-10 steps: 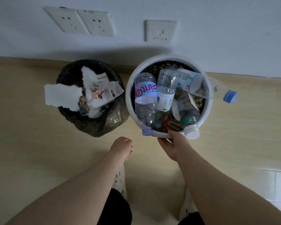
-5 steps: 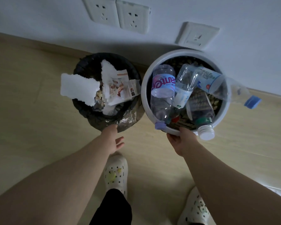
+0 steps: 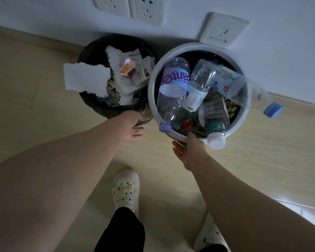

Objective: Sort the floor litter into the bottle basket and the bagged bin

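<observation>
1. The bagged bin (image 3: 105, 110) and the bottle basket (image 3: 152, 99) stand side by side on the floor (image 3: 244, 153), against the wall.
2. The right hand (image 3: 189, 150) grips the basket's near rim. The thumb lies over the edge and the fingers (image 3: 177, 149) curl underneath.
3. The left hand (image 3: 130, 124) is at the near edge of the bin's black bag, touching it. Its fingers (image 3: 137, 132) are loosely curled, but I cannot tell whether they pinch the bag.
4. Clear bottles fill the basket. A purple-capped bottle (image 3: 171, 91) lies on the left, a white-capped bottle (image 3: 215, 137) pokes over the near rim, and a blue-capped bottle (image 3: 240, 88) juts out past the right rim.
5. Torn white paper (image 3: 85, 79) overhangs the bin's left side, with an orange wrapper (image 3: 126, 67) lying further in.
6. A white clog (image 3: 125, 190) stands on the floor between the forearms.
</observation>
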